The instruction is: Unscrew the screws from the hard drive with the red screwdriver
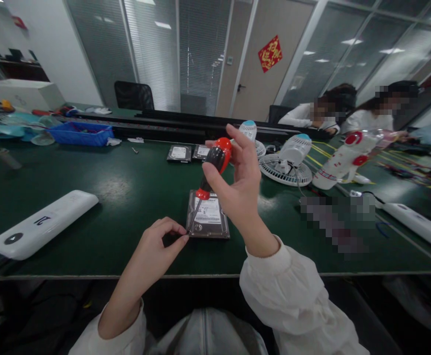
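Observation:
A hard drive [210,217] with a white label lies on the green table in front of me. My right hand [239,180] holds a red and black screwdriver [217,162] by its handle, tilted, with the shaft running down to the drive's near left corner. At that same corner, the thumb and index finger of my left hand [165,246] are pinched close together by the screwdriver tip. Whatever lies between those fingertips is too small to make out.
Two more drives [179,153] lie farther back, beside white fans [286,167]. A blue bin [82,134] is at back left, a white numbered device [45,224] at left, and a bottle [343,158] at right. Several people sit at back right.

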`<state>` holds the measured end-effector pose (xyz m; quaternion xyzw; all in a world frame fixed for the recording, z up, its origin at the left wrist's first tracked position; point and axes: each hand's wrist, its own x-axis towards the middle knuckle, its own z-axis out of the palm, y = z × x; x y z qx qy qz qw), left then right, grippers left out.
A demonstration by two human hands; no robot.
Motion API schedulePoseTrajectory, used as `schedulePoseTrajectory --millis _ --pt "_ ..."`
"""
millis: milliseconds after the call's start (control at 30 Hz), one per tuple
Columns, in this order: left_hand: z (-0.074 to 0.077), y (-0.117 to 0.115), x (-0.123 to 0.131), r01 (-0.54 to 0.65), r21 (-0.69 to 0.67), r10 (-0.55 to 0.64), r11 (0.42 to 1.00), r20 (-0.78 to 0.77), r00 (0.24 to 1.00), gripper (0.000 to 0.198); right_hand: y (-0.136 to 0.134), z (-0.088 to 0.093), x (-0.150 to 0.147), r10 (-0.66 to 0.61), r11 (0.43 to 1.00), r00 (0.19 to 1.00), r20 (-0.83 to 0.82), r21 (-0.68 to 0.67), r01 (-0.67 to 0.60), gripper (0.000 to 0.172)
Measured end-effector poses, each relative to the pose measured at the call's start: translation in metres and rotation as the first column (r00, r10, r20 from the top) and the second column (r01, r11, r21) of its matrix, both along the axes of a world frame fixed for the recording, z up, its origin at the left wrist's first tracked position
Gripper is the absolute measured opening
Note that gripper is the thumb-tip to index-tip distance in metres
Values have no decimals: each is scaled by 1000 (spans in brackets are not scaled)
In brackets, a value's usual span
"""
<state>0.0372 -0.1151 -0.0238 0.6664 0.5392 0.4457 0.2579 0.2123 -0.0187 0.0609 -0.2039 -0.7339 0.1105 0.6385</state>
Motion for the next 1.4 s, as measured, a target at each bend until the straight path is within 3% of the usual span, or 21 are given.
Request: schedulePoseTrajectory --millis 167,400,533,667,867,1200,1400 --pt "0 1 0 3 7 -3 1000 6 1000 11 2 -4 -2 142 990 989 -34 -20 -143 36" --pt "0 0 -1 7 -10 -7 1000 -17 1000 11 -4 1 -1 -31 999 999 -25 -26 30 48" --pt "1 0 -1 2 -6 -2 1000 -22 1000 11 -4 1 1 -7 1000 999 -44 16 7 36" --pt "2 1 0 -3 -1 2 1000 -21 1000 12 -3 0 3 44 999 999 -24 -22 -45 37" --pt "5 0 1 -15 -6 15 1000 -21 1000 13 -7 5 2 -124 992 992 2 28 123 41" --pt "5 0 1 -19 -33 18 999 -29 999 15 -4 1 2 -3 1000 1000 -4 -15 3 49" --pt "7 0 1 -14 -40 12 999 -37 999 17 -10 7 2 16 1000 1000 -24 17 -16 32"
